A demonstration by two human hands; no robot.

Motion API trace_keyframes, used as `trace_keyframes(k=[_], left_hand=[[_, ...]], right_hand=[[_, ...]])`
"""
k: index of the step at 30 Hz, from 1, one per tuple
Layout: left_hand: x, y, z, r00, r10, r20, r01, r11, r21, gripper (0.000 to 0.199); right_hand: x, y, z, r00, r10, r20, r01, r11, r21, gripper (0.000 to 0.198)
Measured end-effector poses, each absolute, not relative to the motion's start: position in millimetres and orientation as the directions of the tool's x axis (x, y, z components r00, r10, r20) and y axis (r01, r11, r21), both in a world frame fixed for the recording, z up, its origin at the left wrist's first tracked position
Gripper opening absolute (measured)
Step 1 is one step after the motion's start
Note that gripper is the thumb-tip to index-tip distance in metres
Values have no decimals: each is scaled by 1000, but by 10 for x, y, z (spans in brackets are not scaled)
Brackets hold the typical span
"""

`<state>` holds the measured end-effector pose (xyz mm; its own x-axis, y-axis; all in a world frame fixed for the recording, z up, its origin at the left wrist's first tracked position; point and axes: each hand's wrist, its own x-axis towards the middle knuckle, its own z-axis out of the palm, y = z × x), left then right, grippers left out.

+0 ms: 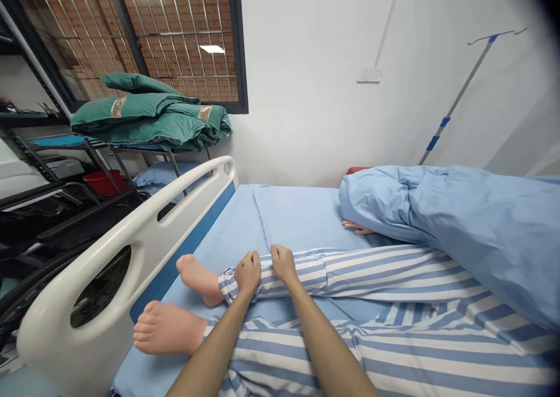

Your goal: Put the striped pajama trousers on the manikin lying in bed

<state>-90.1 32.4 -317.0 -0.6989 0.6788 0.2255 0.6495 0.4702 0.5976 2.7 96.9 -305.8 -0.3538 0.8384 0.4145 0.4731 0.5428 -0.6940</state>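
Note:
My left hand (248,272) is closed on the far striped trouser leg (350,272), just above its bunched cuff. Slightly to the right, my right hand (283,263) is closed on the same leg, its fingers curled into the cloth. A manikin wears these blue-and-white trousers and lies on the bed. Its far foot (199,279) sticks out of the cuff beside my left hand. The near foot (168,328) lies closer to me, and my forearms cross over the near trouser leg (394,356). Cloth inside my fists is hidden.
A white footboard (140,222) stands left of the feet. The folded-back blue quilt (455,222) covers the manikin's upper body, with its hand (357,227) showing under the edge. Behind are an IV pole (459,96), green bedding (153,117) and a red bucket (104,182).

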Motion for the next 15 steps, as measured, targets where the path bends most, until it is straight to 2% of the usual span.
trace_keyframes(k=[4, 10, 12, 15], left_hand=[[-895, 423, -3032, -655, 712, 253, 649, 359, 671, 36], [-640, 848, -2695, -770, 591, 243, 404, 156, 901, 28], [-504, 906, -2736, -775, 593, 219, 373, 150, 916, 28], [-358, 864, -2900, -749, 627, 214, 444, 235, 865, 26]], right_hand=[[45, 1000, -3085, -308, 854, 418, 343, 510, -789, 38], [88, 1074, -3048, -251, 897, 363, 134, 404, -905, 36], [105, 1084, -3045, -235, 911, 338, 91, 366, -926, 35], [109, 1071, -3036, -206, 936, 284, 53, 301, -952, 34]])
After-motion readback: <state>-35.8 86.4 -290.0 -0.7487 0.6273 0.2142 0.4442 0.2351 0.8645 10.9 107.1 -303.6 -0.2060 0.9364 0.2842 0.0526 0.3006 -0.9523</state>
